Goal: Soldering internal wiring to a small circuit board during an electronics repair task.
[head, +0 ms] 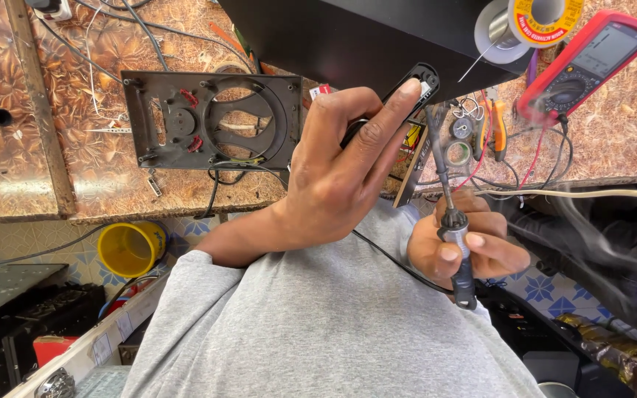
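Head view shows the left hand (340, 169) closed around a small black device (416, 82), index finger pressed along its edge, holding it above the workbench (97, 147). Just below and to the side of that grip, the right hand (466, 243) is wrapped around a soldering iron (451, 214), its tip pointing up toward the device. Beyond the device lie a solder spool (532, 22) and a red multimeter (591, 59).
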